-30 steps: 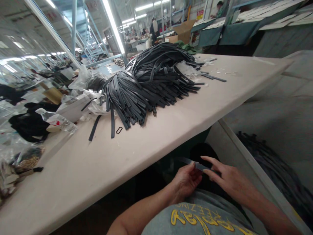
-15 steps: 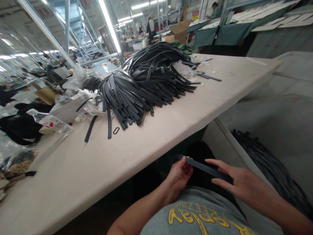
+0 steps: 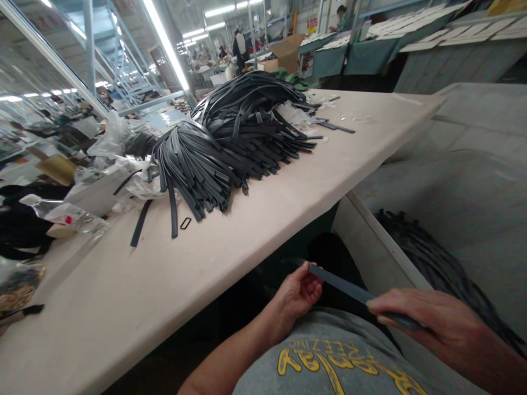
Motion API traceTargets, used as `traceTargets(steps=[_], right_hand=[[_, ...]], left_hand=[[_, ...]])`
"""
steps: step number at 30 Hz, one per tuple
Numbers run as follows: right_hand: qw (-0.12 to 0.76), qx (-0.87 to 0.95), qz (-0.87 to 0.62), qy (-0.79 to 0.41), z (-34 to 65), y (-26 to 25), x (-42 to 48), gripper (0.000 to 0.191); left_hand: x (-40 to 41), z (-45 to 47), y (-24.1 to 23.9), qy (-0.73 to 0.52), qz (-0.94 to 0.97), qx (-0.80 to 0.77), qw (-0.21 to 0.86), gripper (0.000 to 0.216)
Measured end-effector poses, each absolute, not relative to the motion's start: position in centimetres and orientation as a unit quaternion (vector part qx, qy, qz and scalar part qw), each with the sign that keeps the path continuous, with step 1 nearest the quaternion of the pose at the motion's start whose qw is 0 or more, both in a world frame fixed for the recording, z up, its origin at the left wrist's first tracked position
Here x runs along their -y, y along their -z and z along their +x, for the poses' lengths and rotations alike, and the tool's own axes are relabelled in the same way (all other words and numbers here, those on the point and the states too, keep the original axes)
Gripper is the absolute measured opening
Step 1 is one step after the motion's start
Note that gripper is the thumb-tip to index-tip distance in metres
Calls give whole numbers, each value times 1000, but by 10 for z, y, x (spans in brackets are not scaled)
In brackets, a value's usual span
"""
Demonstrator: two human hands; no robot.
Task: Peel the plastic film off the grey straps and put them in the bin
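In left grip (image 3: 300,289) and right grip (image 3: 430,314), pinched a dark strap (image 3: 341,283) and held it straight between them, apparently in a smoothing step calling next for steady tension, just off the surface (image 3: 242,241) and apart from the strap heap (image 3: 201,164).

A pale table (image 3: 247,236) bears heaped dark straps (image 3: 197,167) and a black loop (image 3: 185,223).

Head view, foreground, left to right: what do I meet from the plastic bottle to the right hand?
Clear plastic bottle → loose dark strap → black rectangular ring → left hand → gray strap section between the hands → right hand.
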State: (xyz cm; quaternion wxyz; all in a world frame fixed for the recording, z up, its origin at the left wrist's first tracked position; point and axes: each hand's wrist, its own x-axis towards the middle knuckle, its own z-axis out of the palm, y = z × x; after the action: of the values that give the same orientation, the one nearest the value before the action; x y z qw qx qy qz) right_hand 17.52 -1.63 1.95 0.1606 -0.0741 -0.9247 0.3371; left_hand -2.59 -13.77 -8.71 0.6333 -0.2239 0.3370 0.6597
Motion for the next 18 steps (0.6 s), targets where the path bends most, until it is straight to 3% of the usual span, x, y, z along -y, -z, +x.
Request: traceTargets(steps=[4, 8, 11, 15, 18], right_hand=[[138, 928, -39, -344, 132, 9, 21, 22], [224, 937, -30, -268, 111, 47, 18, 26], [269, 917, -26, -294, 106, 64, 18, 24], [270, 885, -99, -366, 118, 58, 20, 28], [225, 866, -160, -417, 151, 33, 16, 37]], left_hand=[[142, -22, 83, -652, -203, -332, 651, 17], [144, -20, 79, -648, -163, -306, 678, 17], [145, -17, 80, -646, -138, -284, 695, 12], [140, -11, 88, -601, -127, -261, 745, 36], [126, -13, 101, -600, -184, -326, 707, 45]])
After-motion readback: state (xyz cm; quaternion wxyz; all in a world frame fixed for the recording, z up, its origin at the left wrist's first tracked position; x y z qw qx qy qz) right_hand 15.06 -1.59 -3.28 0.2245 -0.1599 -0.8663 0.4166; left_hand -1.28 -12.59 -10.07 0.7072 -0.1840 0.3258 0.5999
